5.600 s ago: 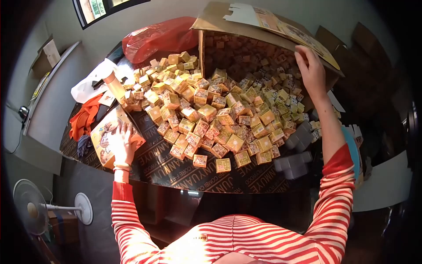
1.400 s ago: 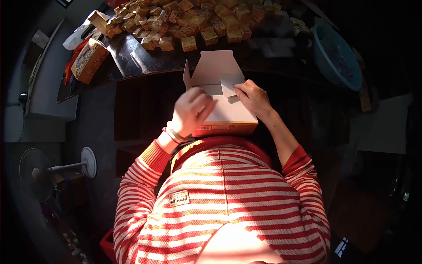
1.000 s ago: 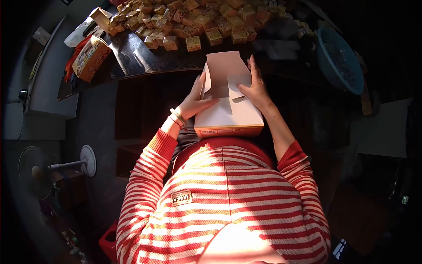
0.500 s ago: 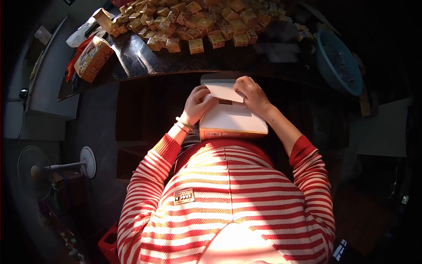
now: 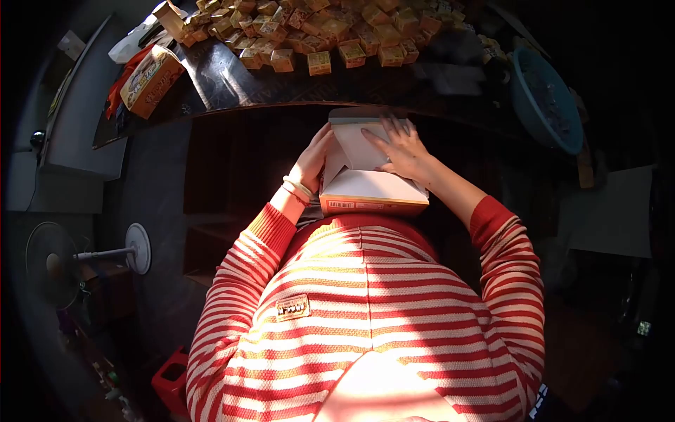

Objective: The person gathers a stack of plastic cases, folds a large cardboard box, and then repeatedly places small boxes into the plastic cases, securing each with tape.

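Note:
A small cardboard box (image 5: 376,184) rests close against my waist, its pale inner sides showing and a barcode on the orange-edged front. Along its left side lies my left hand (image 5: 314,158), fingers straight against the cardboard, with the thumb mostly hidden. My right hand (image 5: 406,151) is spread over the white panel (image 5: 361,138) at the far side, pressing with its fingertips and holding nothing. A dark opening shows at the left, between the panel and the near flap.
Beyond the box is a dark table (image 5: 274,88) heaped with several small yellow boxes (image 5: 330,32). An orange printed box (image 5: 151,81) stands on its left, a blue basin (image 5: 548,102) on its right. A fan (image 5: 53,264) is at lower left, near a red plastic object (image 5: 170,383).
My left hand has let go of the flap's edge and straightened along the box's side. My right hand has opened from a pinch and spread over the panel, which now tilts inward.

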Action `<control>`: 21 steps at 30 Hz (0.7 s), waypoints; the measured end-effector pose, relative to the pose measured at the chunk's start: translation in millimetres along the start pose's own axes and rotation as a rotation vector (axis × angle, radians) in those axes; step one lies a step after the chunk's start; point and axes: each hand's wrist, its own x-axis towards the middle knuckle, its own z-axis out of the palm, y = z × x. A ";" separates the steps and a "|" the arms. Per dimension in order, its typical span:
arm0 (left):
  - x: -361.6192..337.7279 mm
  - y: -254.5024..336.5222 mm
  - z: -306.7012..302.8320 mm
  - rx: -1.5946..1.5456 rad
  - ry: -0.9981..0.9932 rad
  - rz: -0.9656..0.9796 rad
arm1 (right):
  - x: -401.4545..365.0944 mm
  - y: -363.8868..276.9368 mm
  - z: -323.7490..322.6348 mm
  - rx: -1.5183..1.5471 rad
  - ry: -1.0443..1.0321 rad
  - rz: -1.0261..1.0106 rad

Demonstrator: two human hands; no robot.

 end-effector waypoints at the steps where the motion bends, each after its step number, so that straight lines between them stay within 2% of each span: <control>1: -1.4 -0.1 2.4 0.026 0.019 0.020 | 1.4 -1.9 1.8 -0.042 -0.019 0.002; 2: -1.1 -1.2 2.3 0.011 0.065 0.017 | 1.0 -3.5 3.1 -0.085 -0.037 0.004; 4: 5.8 -4.5 -5.4 -0.016 0.151 0.017 | -4.6 -5.2 -22.2 0.076 -0.122 0.003; 5: 16.7 -14.4 -23.7 -0.057 0.098 0.061 | -5.7 -4.0 -33.3 0.150 -0.167 -0.005; 7: 17.8 -15.2 -31.7 -0.138 0.148 0.080 | -6.4 14.5 -30.6 0.574 -0.125 0.021; 8: 14.3 -12.8 -34.5 -0.114 0.150 0.069 | -4.2 28.4 -27.8 0.692 -0.085 -0.041; 10: 16.6 -17.3 -47.2 -0.068 0.094 0.023 | -14.6 25.6 -64.2 0.850 -0.041 0.003; 11: 5.7 1.6 -34.0 -0.135 0.096 -0.119 | -19.9 17.1 -83.0 0.932 0.036 0.100; 12: -5.8 21.1 -19.9 -0.204 0.107 -0.261 | -19.6 19.0 -96.2 0.961 -0.005 0.149; 13: -5.2 12.2 -15.3 -0.152 0.058 -0.181 | -17.3 21.8 -113.0 0.983 -0.045 0.191; 14: -5.4 3.4 -10.2 -0.102 0.014 -0.098 | -16.7 22.3 -135.4 0.917 -0.117 0.142; 15: 12.6 -14.3 -33.2 -0.153 -0.193 -0.130 | -17.4 19.6 -154.8 0.832 -0.155 0.093; 16: 17.1 -22.8 -42.4 -0.234 -0.301 -0.185 | -18.9 15.6 -168.3 0.748 -0.191 0.040; 17: 11.2 -22.6 -37.9 -0.278 -0.292 -0.214 | -20.7 10.7 -174.9 0.983 -0.256 0.026; 18: 9.1 -21.9 -42.3 -0.217 -0.401 -0.232 | -24.9 6.4 -185.7 1.040 -0.303 0.006; 19: -19.8 0.5 -31.2 -0.114 -0.344 -0.189 | -30.4 0.7 -200.7 1.098 -0.351 -0.004; 20: -30.1 7.7 -28.4 -0.068 -0.294 -0.187 | -34.1 -10.2 -220.3 1.093 -0.494 0.071; 21: -40.3 15.0 -25.7 -0.022 -0.244 -0.186 | -39.2 -16.5 -229.2 1.130 -0.539 0.041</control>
